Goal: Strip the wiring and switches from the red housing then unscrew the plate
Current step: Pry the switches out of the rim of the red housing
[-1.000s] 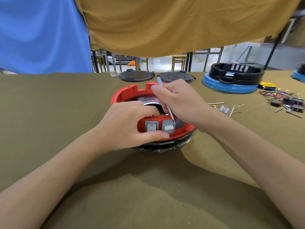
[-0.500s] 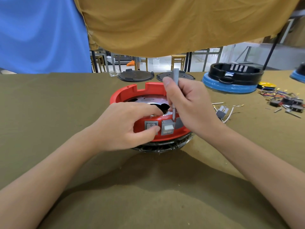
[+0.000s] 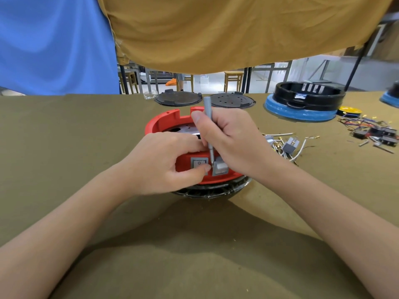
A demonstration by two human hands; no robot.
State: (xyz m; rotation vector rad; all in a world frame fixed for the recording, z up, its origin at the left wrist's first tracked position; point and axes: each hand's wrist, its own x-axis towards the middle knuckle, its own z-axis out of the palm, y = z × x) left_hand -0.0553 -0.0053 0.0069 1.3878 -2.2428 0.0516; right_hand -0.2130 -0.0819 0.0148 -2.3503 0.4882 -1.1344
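At the table's near middle, the left hand (image 3: 164,162) is gripping the red housing (image 3: 160,124), thumb beside one rocker switch (image 3: 199,163). The right hand (image 3: 228,134), fingers curled round a grey screwdriver (image 3: 208,117), is apparently prying the neighbouring switch (image 3: 220,168); next, lever it free.

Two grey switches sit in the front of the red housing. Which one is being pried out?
The right-hand switch: it sticks out tilted from the red housing, with the grey tool at its edge. The left switch sits flush.
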